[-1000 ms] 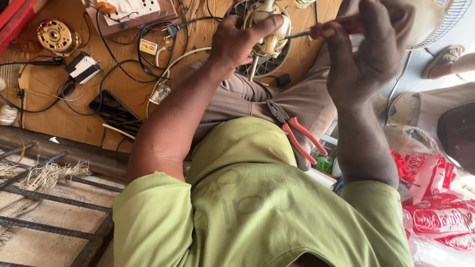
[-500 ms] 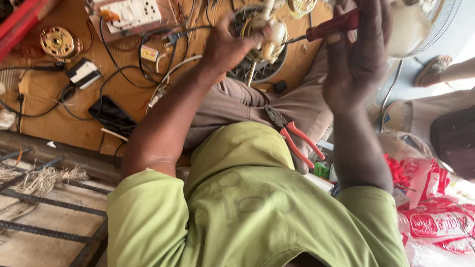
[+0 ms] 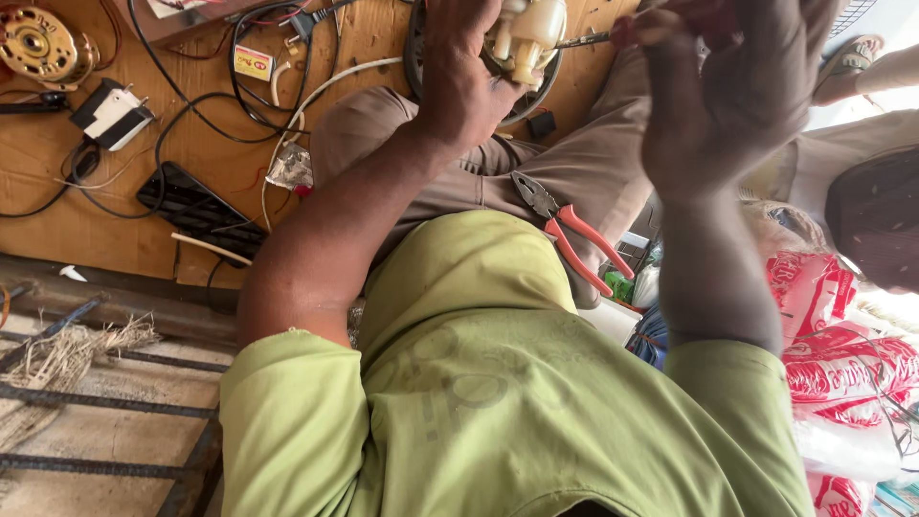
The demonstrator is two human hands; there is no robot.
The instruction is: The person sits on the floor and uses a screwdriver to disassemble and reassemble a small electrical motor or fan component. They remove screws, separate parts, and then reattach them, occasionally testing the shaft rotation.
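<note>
My left hand (image 3: 459,77) grips a cream plastic motor part (image 3: 528,33) at the top of the view, over a round black ring (image 3: 417,57). My right hand (image 3: 742,96) is closed around a red-handled screwdriver (image 3: 586,40), and its metal tip touches the cream part from the right. Both arms reach up from my green shirt. Red-handled pliers (image 3: 574,235) lie on my lap, on the brown trousers below the hands.
A wooden board (image 3: 57,211) on the left carries black cables, a brass motor coil (image 3: 38,43), a white plug (image 3: 110,113) and a flat black device (image 3: 196,206). Red-and-white plastic bags (image 3: 842,354) sit at the right. Another person's sandalled foot (image 3: 847,57) shows top right.
The view has tilted, so both hands now sit higher, at the frame's top edge. The screwdriver stays against the cream part, and the pliers have not moved on my lap.
</note>
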